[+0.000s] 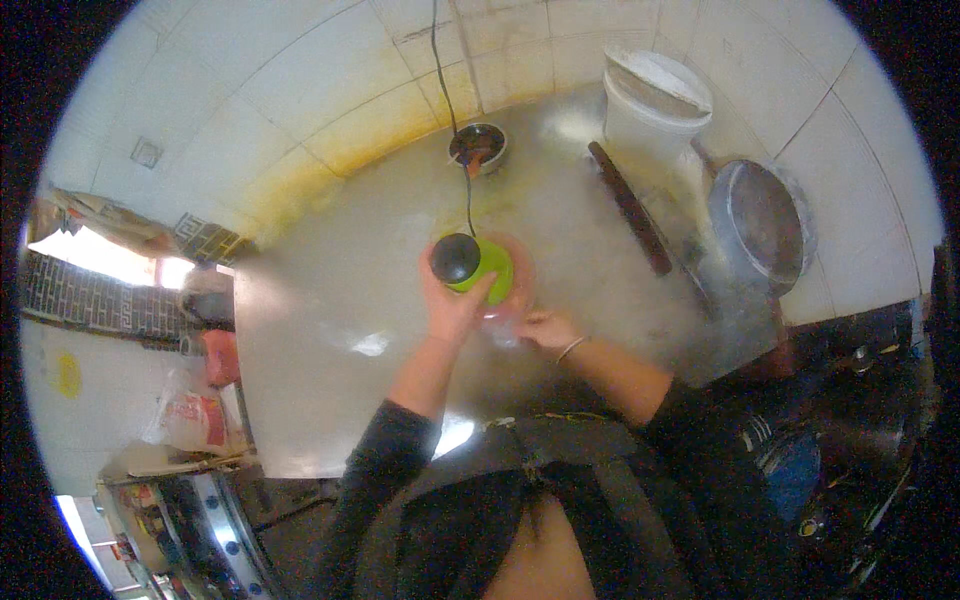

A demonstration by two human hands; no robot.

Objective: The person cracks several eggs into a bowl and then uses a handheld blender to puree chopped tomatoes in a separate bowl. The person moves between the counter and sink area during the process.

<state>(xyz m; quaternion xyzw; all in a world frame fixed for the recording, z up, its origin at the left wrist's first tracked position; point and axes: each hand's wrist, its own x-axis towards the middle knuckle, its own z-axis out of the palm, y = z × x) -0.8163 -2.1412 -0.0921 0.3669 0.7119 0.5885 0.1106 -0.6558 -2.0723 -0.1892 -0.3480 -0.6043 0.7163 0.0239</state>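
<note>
My left hand [448, 304] is wrapped around a bright green appliance with a round black end [456, 258], tilted over the metal worktop. A thin black cord runs from it up towards the wall. Beneath and beside it is a reddish, partly see-through bowl or container [517, 262], blurred. At the lower right rim of this container is my right hand [546, 330], fingers bent against the rim, with a thin bracelet at the wrist. The inside of the container is mostly hidden by the appliance and my left hand.
A small dark-filled bowl [480, 146] stands near the wall. To the right lie a dark rolling pin or rod [630, 208], a white bucket [652, 112] and a round metal sieve or pan [765, 221]. A red-printed plastic bag [196, 420] is left of the metal worktop [300, 375].
</note>
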